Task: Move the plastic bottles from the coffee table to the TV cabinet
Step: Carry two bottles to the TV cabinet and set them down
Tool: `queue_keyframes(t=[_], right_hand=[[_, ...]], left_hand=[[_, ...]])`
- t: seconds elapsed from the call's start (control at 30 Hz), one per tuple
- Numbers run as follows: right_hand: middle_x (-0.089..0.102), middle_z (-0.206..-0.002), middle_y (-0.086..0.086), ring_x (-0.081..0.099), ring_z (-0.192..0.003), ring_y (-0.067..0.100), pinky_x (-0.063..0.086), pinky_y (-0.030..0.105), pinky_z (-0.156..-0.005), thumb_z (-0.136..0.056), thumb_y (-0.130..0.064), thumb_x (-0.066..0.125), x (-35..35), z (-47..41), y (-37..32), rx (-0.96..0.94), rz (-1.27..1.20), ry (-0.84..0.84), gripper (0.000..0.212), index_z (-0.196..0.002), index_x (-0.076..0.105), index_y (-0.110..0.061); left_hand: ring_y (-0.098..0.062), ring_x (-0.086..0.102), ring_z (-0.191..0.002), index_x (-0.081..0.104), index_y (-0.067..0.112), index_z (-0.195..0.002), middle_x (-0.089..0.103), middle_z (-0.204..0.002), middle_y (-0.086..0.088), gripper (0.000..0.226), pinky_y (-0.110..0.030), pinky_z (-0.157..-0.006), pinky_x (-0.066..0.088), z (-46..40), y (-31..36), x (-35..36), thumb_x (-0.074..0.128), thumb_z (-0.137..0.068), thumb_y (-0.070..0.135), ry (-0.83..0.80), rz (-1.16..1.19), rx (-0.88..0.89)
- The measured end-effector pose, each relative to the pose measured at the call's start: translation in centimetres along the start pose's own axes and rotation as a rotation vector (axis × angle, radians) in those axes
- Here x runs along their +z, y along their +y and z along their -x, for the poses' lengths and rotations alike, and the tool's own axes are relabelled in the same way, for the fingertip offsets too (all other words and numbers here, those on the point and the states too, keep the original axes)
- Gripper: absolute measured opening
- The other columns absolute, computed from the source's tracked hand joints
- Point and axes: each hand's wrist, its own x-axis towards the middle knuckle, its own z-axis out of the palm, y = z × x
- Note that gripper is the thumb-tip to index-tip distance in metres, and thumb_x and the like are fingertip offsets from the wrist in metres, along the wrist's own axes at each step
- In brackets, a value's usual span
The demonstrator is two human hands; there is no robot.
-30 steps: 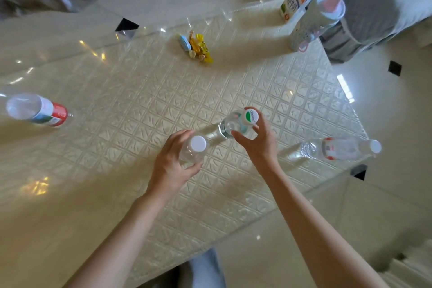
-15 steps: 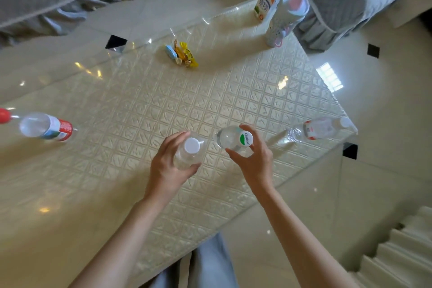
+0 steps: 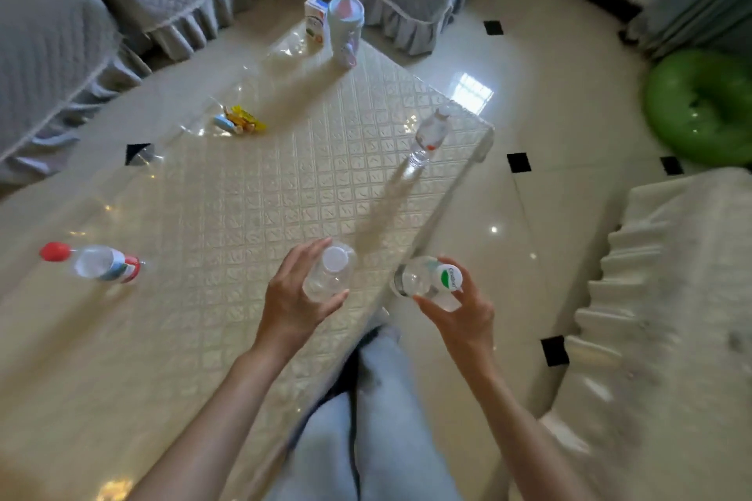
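Left hand (image 3: 295, 299) wrapped around a clear bottle with a white cap (image 3: 327, 275), fingers closed on its body, lifted over the near edge of the counter (image 3: 252, 195). Right hand (image 3: 457, 315) closed on a second bottle with a green-and-white cap (image 3: 427, 283), pinched mostly by fingertips near the top, already out past the counter's edge and above the floor. Two more bottles left on the counter: a red-capped one (image 3: 97, 262) at about 9 o'clock from the hands, a clear one (image 3: 429, 136) near the far right corner at roughly 1 o'clock. At 12 o'clock, a juice carton (image 3: 315, 18) and a baby bottle (image 3: 346, 26) standing side by side; candy wrappers (image 3: 240, 124) at 11 o'clock, well apart from both. TV cabinet not identifiable in view. Likely risks from here: the fingertip hold on the right bottle slipping during the carry, since smooth plastic held by the top swings easily; a drop onto the tiled floor, hard and glossy. Strong blur at the right of the frame, suggesting a quick turn of the head, so a clipped counter corner or a knock against the covered furniture at 3 o'clock seems possible. The bottle at 1 o'clock, close to the edge, prone to tipping off if the counter gets bumped.
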Motion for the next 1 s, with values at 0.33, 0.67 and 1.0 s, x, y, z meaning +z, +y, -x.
queue_keyframes(t=[0.33,0.67,1.0], right_hand=[[0.064,-0.1,-0.024,0.061,-0.094,-0.001,0.052,0.023,-0.082,-0.061,-0.011,0.085,-14.3,15.1,3.1,0.171,-0.018,0.355,0.063,-0.106,0.055,-0.043],[0.064,-0.093,-0.027,0.06,-0.087,-0.005,0.046,0.012,-0.078,-0.064,-0.008,0.083,-27.0,29.2,9.2,0.354,-0.107,0.665,0.059,-0.096,0.056,-0.05],[0.063,-0.104,-0.027,0.058,-0.1,-0.007,0.045,0.012,-0.085,-0.067,-0.022,0.083,-38.2,39.3,16.1,0.495,-0.225,0.849,0.053,-0.103,0.056,-0.051]], left_hand=[[-0.007,0.053,-0.113,0.055,0.024,-0.125,0.057,-0.122,0.007,0.07,-0.041,-0.093,0.049,6.8,11.0,4.2,0.086,-0.062,0.015,-0.332,0.114,0.082],[-0.011,0.058,-0.101,0.056,0.032,-0.119,0.06,-0.117,0.005,0.068,-0.033,-0.082,0.054,12.9,23.9,16.1,0.087,-0.06,0.021,-0.558,0.168,0.278],[-0.003,0.055,-0.107,0.052,0.031,-0.122,0.058,-0.119,0.007,0.071,-0.017,-0.085,0.049,22.3,35.2,30.0,0.086,-0.062,0.013,-0.807,0.249,0.418]])
